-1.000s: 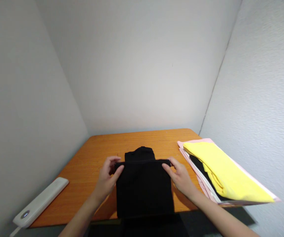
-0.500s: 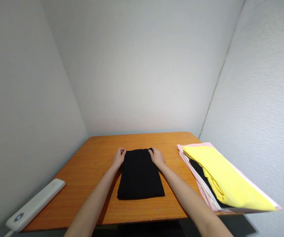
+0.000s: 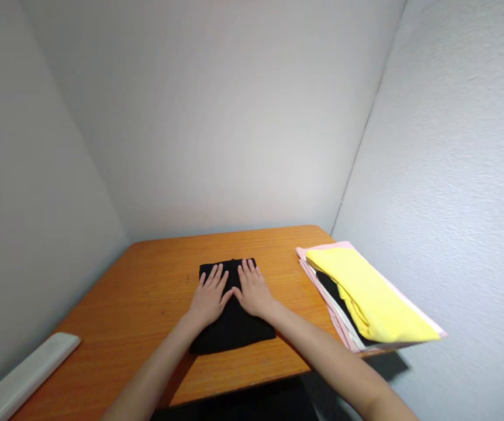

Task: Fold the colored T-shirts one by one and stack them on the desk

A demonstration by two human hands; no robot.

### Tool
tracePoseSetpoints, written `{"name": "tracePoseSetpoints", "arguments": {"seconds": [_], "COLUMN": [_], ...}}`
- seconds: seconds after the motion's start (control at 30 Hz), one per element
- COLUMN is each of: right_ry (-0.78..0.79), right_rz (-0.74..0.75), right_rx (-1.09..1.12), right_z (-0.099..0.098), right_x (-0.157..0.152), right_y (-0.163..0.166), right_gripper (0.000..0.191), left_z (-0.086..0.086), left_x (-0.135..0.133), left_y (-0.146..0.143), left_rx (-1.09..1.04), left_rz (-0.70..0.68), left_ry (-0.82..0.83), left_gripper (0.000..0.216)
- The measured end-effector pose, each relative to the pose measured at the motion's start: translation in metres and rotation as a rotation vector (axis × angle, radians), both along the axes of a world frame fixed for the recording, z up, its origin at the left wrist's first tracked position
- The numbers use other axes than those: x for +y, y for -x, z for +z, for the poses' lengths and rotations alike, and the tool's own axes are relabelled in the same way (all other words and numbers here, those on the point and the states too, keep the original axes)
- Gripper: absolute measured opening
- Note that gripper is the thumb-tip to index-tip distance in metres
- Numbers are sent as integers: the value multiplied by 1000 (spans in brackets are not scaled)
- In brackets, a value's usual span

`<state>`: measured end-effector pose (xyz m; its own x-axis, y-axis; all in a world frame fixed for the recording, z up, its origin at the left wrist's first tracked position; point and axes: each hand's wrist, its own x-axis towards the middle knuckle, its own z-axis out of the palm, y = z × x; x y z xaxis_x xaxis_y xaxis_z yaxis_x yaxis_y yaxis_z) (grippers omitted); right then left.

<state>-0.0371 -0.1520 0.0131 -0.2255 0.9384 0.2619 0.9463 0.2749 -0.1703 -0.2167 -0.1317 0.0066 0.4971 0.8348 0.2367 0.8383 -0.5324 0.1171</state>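
Observation:
A folded black garment [image 3: 233,334] lies flat on the wooden table in front of me; its exact kind does not show. My left hand [image 3: 210,297] rests palm down on its left half, fingers stretched out. Flat on the right half lies my right hand [image 3: 252,290], fingers also extended, with its thumb near the left thumb. Both hands cover much of the garment's upper and middle part. Neither grips anything.
To the right, a stack of folded cloths has a yellow one [image 3: 366,298] on top, with black, white and pink [image 3: 328,310] layers below, reaching past the table [image 3: 155,292] edge. A white elongated device [image 3: 28,374] sits at the left. Walls enclose the back and sides.
Both hands have let go of the garment's top corners and now lie flat on it, closer together. The whole view has shifted, so the table and stack appear further left.

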Motion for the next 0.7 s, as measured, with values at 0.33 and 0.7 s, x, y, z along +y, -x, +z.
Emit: {"name": "tracePoseSetpoints", "arguments": {"seconds": [0.33, 0.7], "right_ry": [86, 70], "right_rz": [-17, -13], "right_rx": [-5, 14], "right_z": [-4, -5], "right_x": [-6, -6], "right_y": [-1, -2], "right_gripper": [73, 73], "left_z": [-23, -22], "left_x": [6, 9], "left_y": [-3, -5], "left_rx": [102, 114], "left_rz": [94, 103], "left_ry": [6, 57], "left_gripper": [64, 65]}}
